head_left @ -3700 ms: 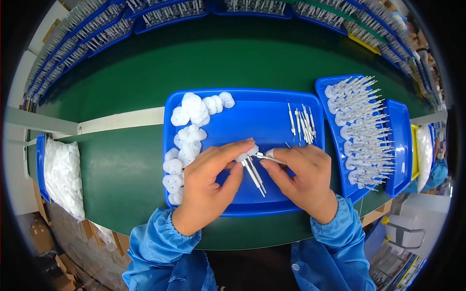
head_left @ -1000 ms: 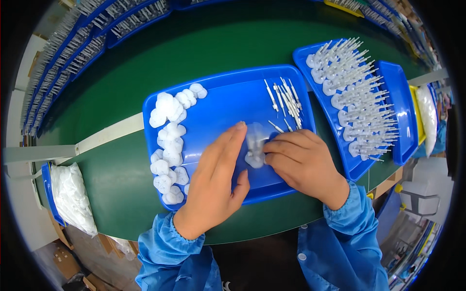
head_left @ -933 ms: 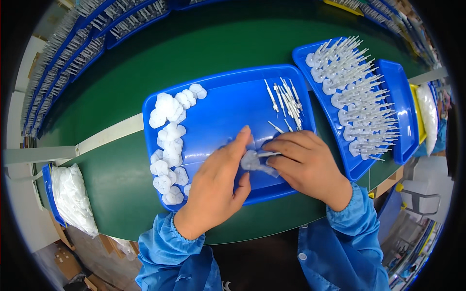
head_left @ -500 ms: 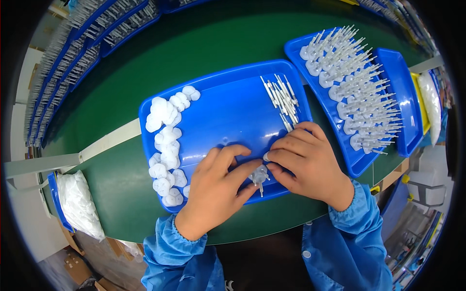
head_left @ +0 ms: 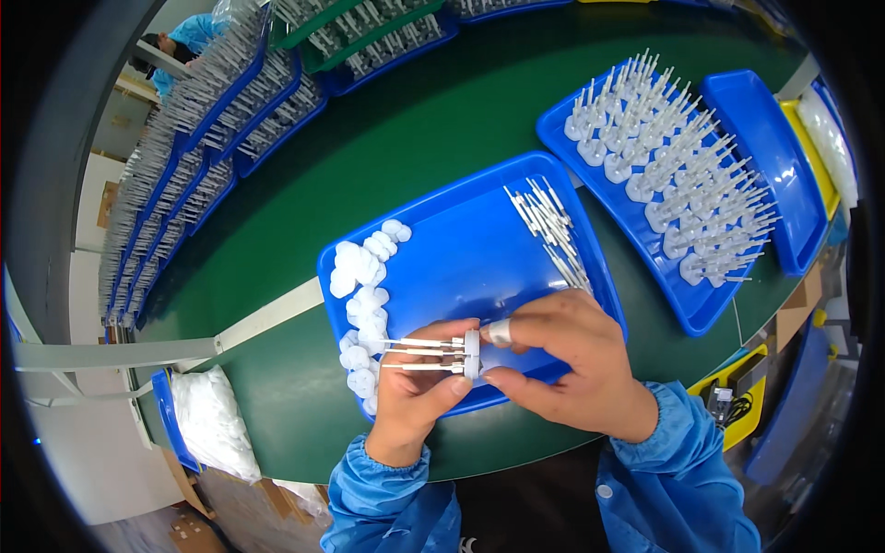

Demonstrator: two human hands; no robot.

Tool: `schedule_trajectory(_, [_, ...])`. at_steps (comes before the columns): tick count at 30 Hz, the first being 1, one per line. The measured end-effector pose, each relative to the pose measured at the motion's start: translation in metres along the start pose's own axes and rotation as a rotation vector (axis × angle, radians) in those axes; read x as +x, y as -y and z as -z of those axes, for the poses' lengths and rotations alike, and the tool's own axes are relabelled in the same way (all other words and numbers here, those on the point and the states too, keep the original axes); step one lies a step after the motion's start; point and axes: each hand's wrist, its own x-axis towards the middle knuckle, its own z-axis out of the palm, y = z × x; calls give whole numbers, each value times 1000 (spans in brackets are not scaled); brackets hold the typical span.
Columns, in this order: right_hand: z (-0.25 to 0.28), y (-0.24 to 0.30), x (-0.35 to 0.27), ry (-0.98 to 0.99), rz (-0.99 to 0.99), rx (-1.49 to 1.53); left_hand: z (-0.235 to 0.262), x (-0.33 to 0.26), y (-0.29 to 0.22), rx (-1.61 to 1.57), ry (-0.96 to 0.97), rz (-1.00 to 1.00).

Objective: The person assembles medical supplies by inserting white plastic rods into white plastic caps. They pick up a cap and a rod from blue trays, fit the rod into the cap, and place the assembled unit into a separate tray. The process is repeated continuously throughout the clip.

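Above the near part of a blue tray (head_left: 442,304), a translucent round plastic disc (head_left: 471,355) is turned on edge, its several thin white rods (head_left: 424,354) pointing left. My left hand (head_left: 410,405) grips the disc's rim between thumb and fingers, with the rods in front of its palm. Against the disc's right side rest the thumb and forefinger of my right hand (head_left: 576,369); a white wrap (head_left: 499,332) covers one fingertip. Loose white discs (head_left: 369,309) lie in a pile along the tray's left side. At its far right corner is a bunch of loose white rods (head_left: 548,226).
To the right, another blue tray (head_left: 687,318) bears rows of discs with upright rods, beside a further blue tray (head_left: 770,157). Stacked trays of similar pieces (head_left: 198,175) line the far left. A white bag (head_left: 217,424) sits left on the green table (head_left: 286,396). Another person (head_left: 189,41) is far off.
The disc has been raised and turned on edge, so its rods now point left. My left hand has closed around its rim. The whole view has shifted, with the tray appearing farther right.
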Motion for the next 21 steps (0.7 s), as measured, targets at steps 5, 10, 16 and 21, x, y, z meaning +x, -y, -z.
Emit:
schedule_trajectory(5, [-3, 0, -4, -30, 52, -68, -1, -1, 3, -39, 43, 3])
schedule_trajectory(10, [-1, 3, -4, -62, 160, -139, -1, -5, 6, -85, 54, 22])
schedule_trajectory(16, [1, 3, -7, -53, 365, -363, -15, -8, 7, -64, -65, 61])
schedule_trajectory(21, [25, -12, -7, -28, 197, -315, -10, -2, -4, 571, -102, -194])
